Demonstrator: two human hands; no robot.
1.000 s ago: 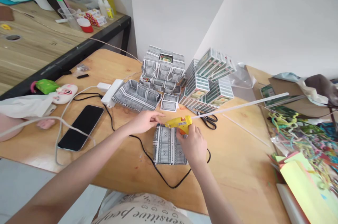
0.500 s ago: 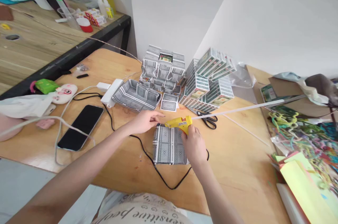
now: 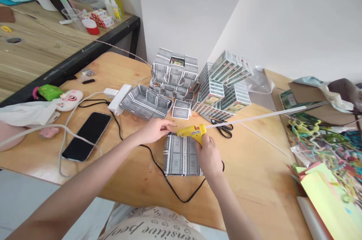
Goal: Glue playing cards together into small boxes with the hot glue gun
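My right hand (image 3: 209, 155) is wrapped round the handle of a yellow hot glue gun (image 3: 194, 131), whose nozzle points left. A long white glue stick (image 3: 254, 117) sticks out of its back. Beneath the gun a box-like piece covered with grey-patterned playing cards (image 3: 181, 157) lies on the table. At that piece's far left corner, close to the nozzle, is my left hand (image 3: 155, 130). Its fingers are curled in, with one stretched out over the nozzle tip; what they pinch, if anything, is hidden. The gun's black cord (image 3: 172, 191) loops in front of the card piece.
Behind stand a card-covered tray (image 3: 141, 100), a larger card structure (image 3: 175, 70) and stacked card boxes (image 3: 210, 91). Scissors (image 3: 224, 130) lie right of the gun. A phone (image 3: 87, 136) and power strip (image 3: 119, 98) are on the left, colourful craft strands (image 3: 330, 157) on the right.
Hardly anything differs. My right hand and the glue gun have shifted very slightly, while my left hand stays at the card piece's far corner.
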